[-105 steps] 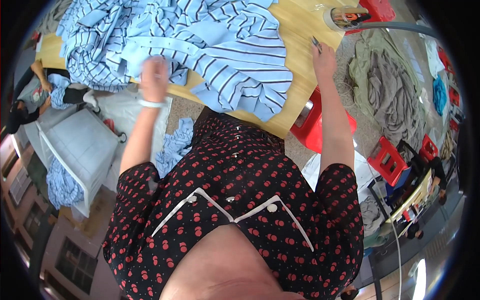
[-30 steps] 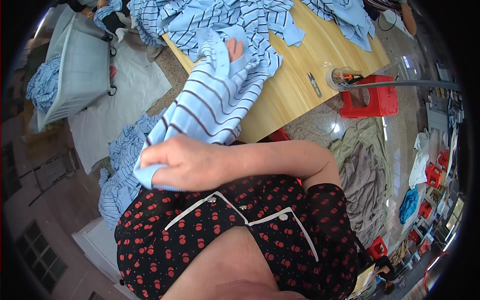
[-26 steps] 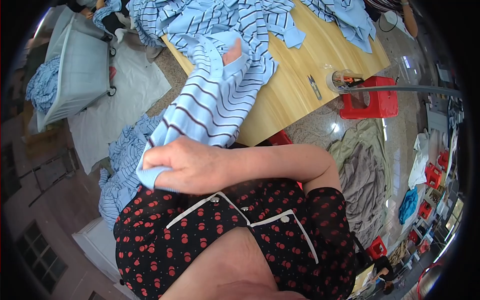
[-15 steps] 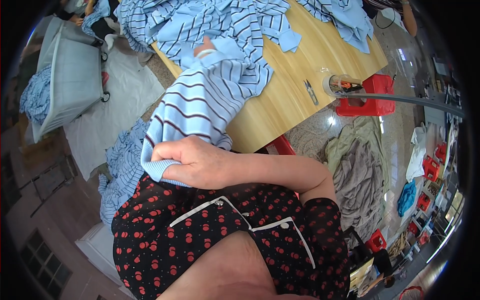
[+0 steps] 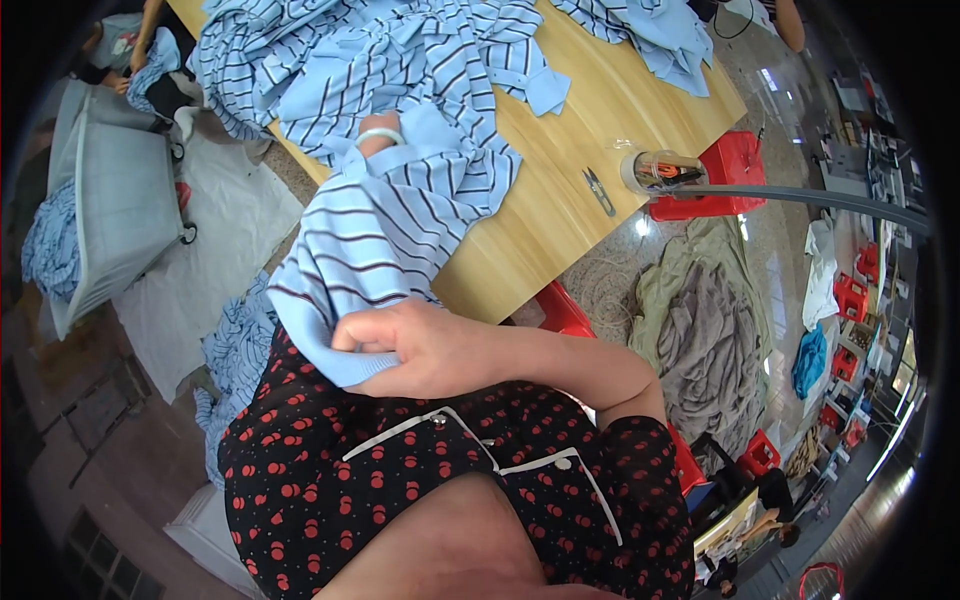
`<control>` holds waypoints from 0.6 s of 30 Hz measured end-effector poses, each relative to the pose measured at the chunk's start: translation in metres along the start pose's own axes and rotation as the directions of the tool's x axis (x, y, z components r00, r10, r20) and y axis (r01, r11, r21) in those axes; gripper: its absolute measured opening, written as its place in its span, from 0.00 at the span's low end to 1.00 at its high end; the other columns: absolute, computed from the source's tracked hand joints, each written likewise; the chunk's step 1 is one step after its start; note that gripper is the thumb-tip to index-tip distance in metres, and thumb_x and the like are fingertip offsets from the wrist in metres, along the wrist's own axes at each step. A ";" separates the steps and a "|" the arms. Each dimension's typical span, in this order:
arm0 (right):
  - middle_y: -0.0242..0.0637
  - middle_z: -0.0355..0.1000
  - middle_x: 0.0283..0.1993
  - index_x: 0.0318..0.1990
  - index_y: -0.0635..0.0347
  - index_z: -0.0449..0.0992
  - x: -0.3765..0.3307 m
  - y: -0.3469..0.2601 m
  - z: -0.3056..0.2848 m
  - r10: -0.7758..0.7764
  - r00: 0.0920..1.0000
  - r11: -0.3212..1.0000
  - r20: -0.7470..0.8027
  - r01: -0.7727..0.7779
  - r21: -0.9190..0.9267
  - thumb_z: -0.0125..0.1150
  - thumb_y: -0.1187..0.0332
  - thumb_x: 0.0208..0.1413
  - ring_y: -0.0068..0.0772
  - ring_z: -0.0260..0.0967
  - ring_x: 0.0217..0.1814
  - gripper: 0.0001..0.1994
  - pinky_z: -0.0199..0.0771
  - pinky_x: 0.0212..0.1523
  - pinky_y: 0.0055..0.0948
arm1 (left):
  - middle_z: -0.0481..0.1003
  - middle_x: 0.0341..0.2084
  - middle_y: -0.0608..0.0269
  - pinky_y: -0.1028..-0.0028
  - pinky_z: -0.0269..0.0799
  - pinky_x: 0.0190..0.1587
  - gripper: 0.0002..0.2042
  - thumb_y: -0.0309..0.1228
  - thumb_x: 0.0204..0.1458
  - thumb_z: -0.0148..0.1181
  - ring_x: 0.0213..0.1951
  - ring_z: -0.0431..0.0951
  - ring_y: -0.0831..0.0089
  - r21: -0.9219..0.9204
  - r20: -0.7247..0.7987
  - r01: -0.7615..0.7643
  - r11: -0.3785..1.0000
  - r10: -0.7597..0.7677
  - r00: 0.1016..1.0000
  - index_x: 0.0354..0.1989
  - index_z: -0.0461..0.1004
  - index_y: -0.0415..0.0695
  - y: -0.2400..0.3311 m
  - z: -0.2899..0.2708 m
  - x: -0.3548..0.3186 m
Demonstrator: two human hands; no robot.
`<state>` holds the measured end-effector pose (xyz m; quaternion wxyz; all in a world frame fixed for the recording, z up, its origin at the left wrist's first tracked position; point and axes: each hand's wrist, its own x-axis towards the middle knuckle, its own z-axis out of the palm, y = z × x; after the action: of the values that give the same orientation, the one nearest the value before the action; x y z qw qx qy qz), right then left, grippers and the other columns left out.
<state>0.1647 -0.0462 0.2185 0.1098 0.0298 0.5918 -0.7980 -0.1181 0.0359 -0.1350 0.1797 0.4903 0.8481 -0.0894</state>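
Observation:
A light-blue knit garment with dark stripes (image 5: pixel 385 235) stretches from the table edge to my lap. My right hand (image 5: pixel 415 345) is closed around its ribbed hem (image 5: pixel 350 368), thumb and fingers curled over the fabric. My left forearm is hidden, apparently inside the garment. At the far end of the cloth my left hand (image 5: pixel 378 135) shows only at the wrist, with a pale bangle round it; its fingers are lost in the blue fabric. A heap of similar striped garments (image 5: pixel 330 60) lies just beyond it on the wooden table (image 5: pixel 520 250).
Thread snips (image 5: pixel 598 192) lie right of the garment, beside a clear tub of tools (image 5: pixel 640 172). A red stool (image 5: pixel 735 170) stands past the table. Grey cloth (image 5: pixel 715 340) is piled on the floor at right. At left are a wheeled bin (image 5: pixel 125 190) and another person's hand (image 5: pixel 120 82).
The whole view has shifted slightly. My right hand has moved a little right and toward me with the hem still gripped. My left wrist has come slightly nearer, fingers now covered by cloth.

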 end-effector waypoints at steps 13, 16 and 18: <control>0.28 0.66 0.26 0.33 0.66 0.70 -0.010 0.009 0.017 -0.385 0.883 0.914 -0.269 0.324 -0.245 0.50 0.70 0.51 0.14 0.60 0.30 0.07 0.61 0.30 0.17 | 0.71 0.24 0.67 0.81 0.62 0.30 0.11 0.31 0.51 0.45 0.26 0.67 0.82 -0.882 -0.339 -0.360 0.305 0.121 0.933 0.30 0.70 0.35 -0.001 -0.281 -0.382; 0.29 0.67 0.27 0.33 0.67 0.70 -0.006 -0.004 0.031 -0.526 0.816 0.844 -0.239 0.464 -0.270 0.50 0.71 0.51 0.15 0.61 0.30 0.07 0.61 0.30 0.17 | 0.71 0.24 0.63 0.83 0.61 0.29 0.12 0.31 0.52 0.43 0.26 0.68 0.80 -0.860 -0.417 -0.393 0.326 -0.003 0.909 0.33 0.69 0.33 -0.005 -0.301 -0.443; 0.30 0.68 0.28 0.33 0.67 0.70 -0.003 -0.003 0.034 -0.600 0.756 0.788 -0.261 0.503 -0.354 0.50 0.72 0.51 0.16 0.62 0.30 0.07 0.62 0.31 0.17 | 0.72 0.24 0.64 0.82 0.61 0.29 0.13 0.34 0.52 0.44 0.25 0.68 0.80 -0.774 -0.442 -0.307 0.554 -0.124 0.888 0.34 0.69 0.35 -0.009 -0.287 -0.455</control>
<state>0.1699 -0.0775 0.2322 -0.2397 -0.0169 0.6834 -0.6894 0.0187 -0.2378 0.3070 0.1925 0.3991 0.7788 0.4441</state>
